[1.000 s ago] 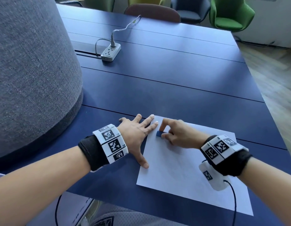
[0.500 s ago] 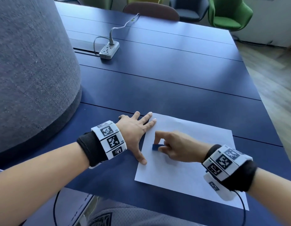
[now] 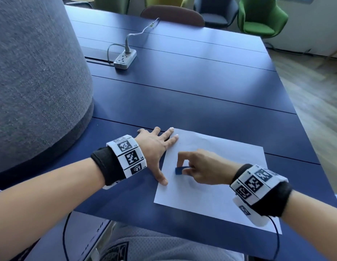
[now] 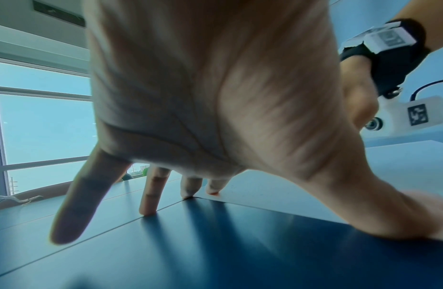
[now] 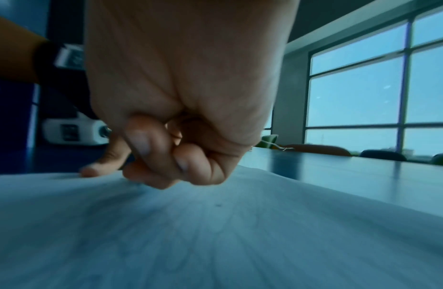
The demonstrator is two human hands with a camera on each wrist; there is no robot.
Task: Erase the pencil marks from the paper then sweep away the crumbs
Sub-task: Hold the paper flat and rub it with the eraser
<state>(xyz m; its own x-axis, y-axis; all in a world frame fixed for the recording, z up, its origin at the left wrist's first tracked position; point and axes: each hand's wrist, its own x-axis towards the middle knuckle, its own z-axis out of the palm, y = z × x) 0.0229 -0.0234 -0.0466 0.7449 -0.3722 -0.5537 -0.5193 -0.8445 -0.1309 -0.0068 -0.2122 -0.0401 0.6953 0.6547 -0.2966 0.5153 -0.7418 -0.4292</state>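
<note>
A white sheet of paper (image 3: 220, 185) lies on the blue table (image 3: 182, 95) near its front edge. My right hand (image 3: 199, 167) pinches a small blue eraser (image 3: 179, 170) and holds it against the left part of the sheet. In the right wrist view the curled fingers (image 5: 166, 156) hide the eraser, and faint pencil marks and a dark crumb (image 5: 218, 205) show on the paper (image 5: 240, 234). My left hand (image 3: 156, 147) lies flat with spread fingers, thumb and fingertips pressing the sheet's left edge. The left wrist view shows those fingertips (image 4: 190, 187) at the paper's corner (image 4: 265, 187).
A tall grey fabric-covered cylinder (image 3: 31, 72) stands on the table at the left. A grey power strip (image 3: 124, 58) with its cable lies further back. Chairs, one green (image 3: 262, 17), stand beyond the far edge. The wooden floor (image 3: 314, 91) lies to the right.
My right hand has dragged the eraser down the sheet towards me, from beside the left fingertips to a spot near the left thumb. The left hand has stayed put.
</note>
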